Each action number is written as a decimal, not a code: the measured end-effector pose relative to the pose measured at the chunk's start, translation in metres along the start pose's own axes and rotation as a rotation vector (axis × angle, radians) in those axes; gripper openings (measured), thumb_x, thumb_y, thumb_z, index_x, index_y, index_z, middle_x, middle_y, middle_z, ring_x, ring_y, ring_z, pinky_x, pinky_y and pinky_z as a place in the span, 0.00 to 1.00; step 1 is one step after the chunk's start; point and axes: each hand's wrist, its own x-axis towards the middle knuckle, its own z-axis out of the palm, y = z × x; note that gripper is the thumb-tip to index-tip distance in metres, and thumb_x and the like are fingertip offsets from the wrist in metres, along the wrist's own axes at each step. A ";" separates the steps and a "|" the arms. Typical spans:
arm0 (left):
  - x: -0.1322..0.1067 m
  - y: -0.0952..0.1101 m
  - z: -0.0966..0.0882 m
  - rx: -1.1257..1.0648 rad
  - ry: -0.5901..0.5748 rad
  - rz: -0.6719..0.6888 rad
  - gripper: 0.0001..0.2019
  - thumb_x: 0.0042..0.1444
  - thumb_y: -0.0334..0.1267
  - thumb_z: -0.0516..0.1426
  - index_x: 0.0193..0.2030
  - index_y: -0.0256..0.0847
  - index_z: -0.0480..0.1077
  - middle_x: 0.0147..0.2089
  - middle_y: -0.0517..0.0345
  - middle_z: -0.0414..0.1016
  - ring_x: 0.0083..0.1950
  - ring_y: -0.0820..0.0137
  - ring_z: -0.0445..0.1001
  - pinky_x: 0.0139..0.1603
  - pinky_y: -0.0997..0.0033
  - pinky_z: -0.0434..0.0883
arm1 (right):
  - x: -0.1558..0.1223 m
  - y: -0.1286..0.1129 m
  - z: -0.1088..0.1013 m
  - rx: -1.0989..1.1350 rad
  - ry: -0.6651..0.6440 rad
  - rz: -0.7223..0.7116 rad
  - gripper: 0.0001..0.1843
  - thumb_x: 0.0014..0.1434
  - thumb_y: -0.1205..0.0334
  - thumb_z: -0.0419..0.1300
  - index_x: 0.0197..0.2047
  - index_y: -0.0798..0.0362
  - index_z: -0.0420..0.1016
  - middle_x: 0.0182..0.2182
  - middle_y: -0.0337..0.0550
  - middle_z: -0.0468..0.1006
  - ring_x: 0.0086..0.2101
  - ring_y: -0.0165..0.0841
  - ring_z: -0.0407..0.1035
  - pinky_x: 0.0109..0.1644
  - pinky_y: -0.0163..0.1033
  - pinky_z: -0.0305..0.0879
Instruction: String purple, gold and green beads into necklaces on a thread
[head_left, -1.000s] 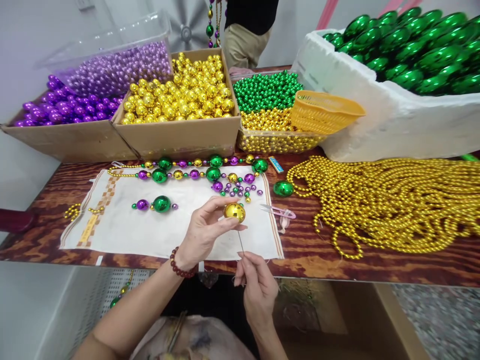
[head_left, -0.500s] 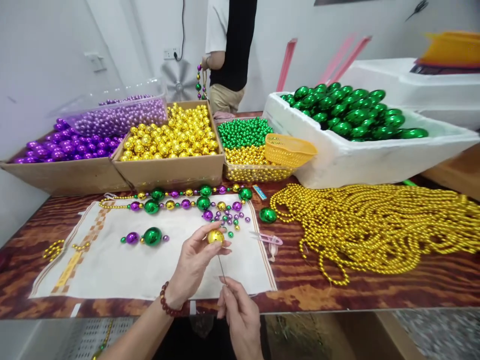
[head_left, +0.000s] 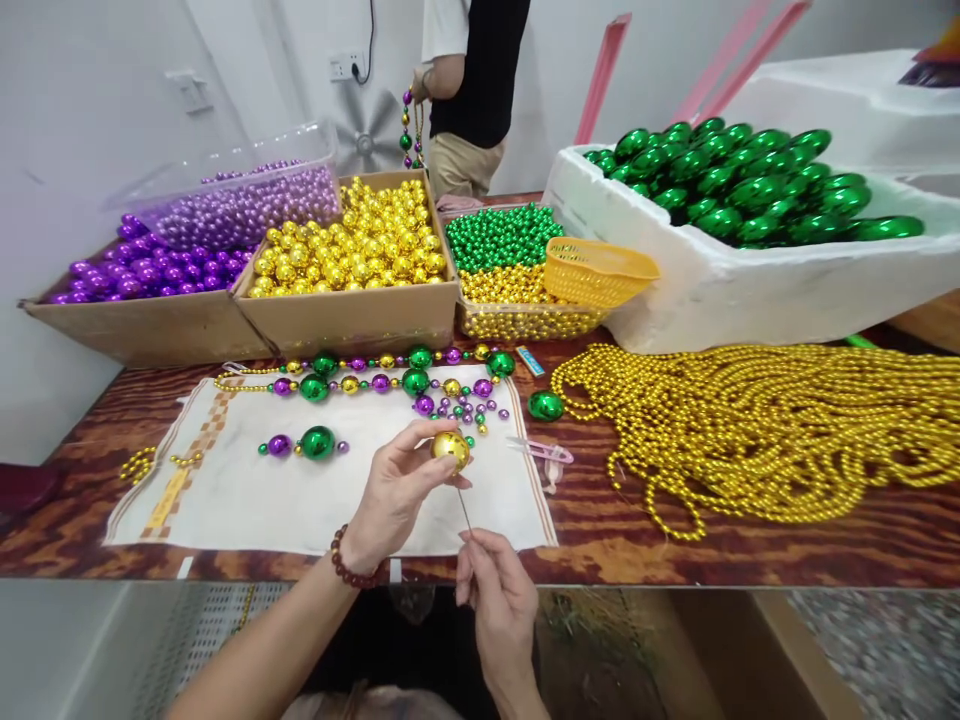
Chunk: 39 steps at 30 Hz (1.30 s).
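Observation:
Between the thumb and fingers of my left hand (head_left: 394, 490) sits a shiny gold bead (head_left: 450, 452), raised above a white cloth (head_left: 247, 505). My right hand (head_left: 499, 595) pinches the lower end of a thin needle (head_left: 465, 508), whose upper end meets the underside of the bead. Whether the tip is inside the bead is hidden. Just past my left hand lie small loose purple and green beads (head_left: 469, 410). A strung row of purple, gold and green beads (head_left: 381, 383) crosses the cloth's far side. A large green bead (head_left: 318, 442) lies in a short row on the left.
Boxes of purple beads (head_left: 150, 270) and gold beads (head_left: 349, 245) line the back, beside a tub of small beads (head_left: 502, 240) with an orange basket (head_left: 600, 272). A foam box (head_left: 675, 290) holds green beads. Gold bead strands (head_left: 735, 430) and pink snips (head_left: 547, 452) lie right. A person (head_left: 480, 80) stands behind.
The camera view has shifted, so the table sits higher in the picture. My hands keep the same hold on the gold bead and the needle.

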 end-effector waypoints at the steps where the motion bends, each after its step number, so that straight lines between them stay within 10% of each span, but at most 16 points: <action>1: 0.000 0.000 0.001 0.001 0.017 0.001 0.16 0.49 0.36 0.69 0.47 0.41 0.78 0.38 0.55 0.77 0.41 0.70 0.76 0.39 0.70 0.79 | -0.002 0.000 0.001 0.006 0.027 -0.012 0.11 0.67 0.56 0.57 0.40 0.54 0.75 0.22 0.36 0.69 0.18 0.23 0.62 0.22 0.29 0.59; 14: 0.001 -0.009 -0.001 0.124 0.116 0.179 0.16 0.50 0.36 0.69 0.45 0.41 0.73 0.41 0.58 0.73 0.41 0.74 0.74 0.41 0.73 0.78 | -0.001 0.000 0.008 -0.113 0.015 -0.090 0.10 0.69 0.58 0.54 0.42 0.54 0.74 0.22 0.34 0.67 0.18 0.23 0.61 0.23 0.29 0.59; 25: -0.009 -0.015 -0.002 0.165 0.031 0.020 0.22 0.50 0.37 0.69 0.52 0.43 0.73 0.49 0.53 0.76 0.43 0.69 0.77 0.49 0.66 0.76 | 0.006 -0.006 0.014 -0.025 -0.044 0.004 0.12 0.68 0.54 0.55 0.42 0.54 0.72 0.21 0.35 0.69 0.19 0.25 0.63 0.23 0.31 0.59; 32: -0.011 -0.037 -0.025 0.426 -0.144 -0.259 0.28 0.57 0.46 0.63 0.63 0.42 0.68 0.55 0.46 0.75 0.48 0.64 0.76 0.50 0.64 0.74 | 0.025 -0.010 -0.002 0.049 0.105 0.172 0.17 0.60 0.48 0.64 0.35 0.55 0.70 0.22 0.37 0.72 0.18 0.25 0.65 0.20 0.28 0.57; 39: 0.032 -0.043 -0.049 1.068 -0.162 -0.001 0.15 0.61 0.41 0.57 0.52 0.38 0.74 0.51 0.46 0.77 0.48 0.63 0.76 0.52 0.63 0.72 | 0.026 -0.006 -0.033 0.130 0.114 0.241 0.20 0.55 0.48 0.68 0.42 0.52 0.70 0.25 0.37 0.73 0.18 0.27 0.67 0.18 0.28 0.56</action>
